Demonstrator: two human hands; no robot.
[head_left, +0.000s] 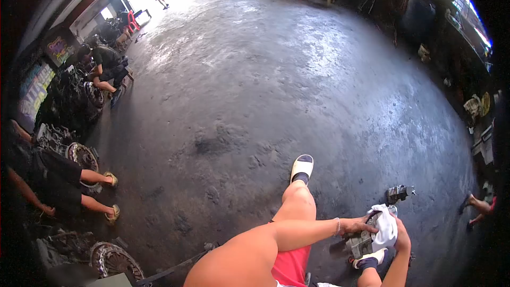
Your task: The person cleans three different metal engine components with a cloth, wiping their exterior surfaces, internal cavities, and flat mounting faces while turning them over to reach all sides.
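As your partly curled left hand (363,225) and right hand (403,237) gripped the white cloth (386,232) over the metal part (360,245) near your sandal (377,256), you seemed mid-wipe, the next stroke apparently calling for steady pressure.

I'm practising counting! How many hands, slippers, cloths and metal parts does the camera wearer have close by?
Bare left hand and bare right hand: 2
White open-toed slippers: 2
White cloth: 1
Blocky grey metal part and dark metal part: 2
Total: 7
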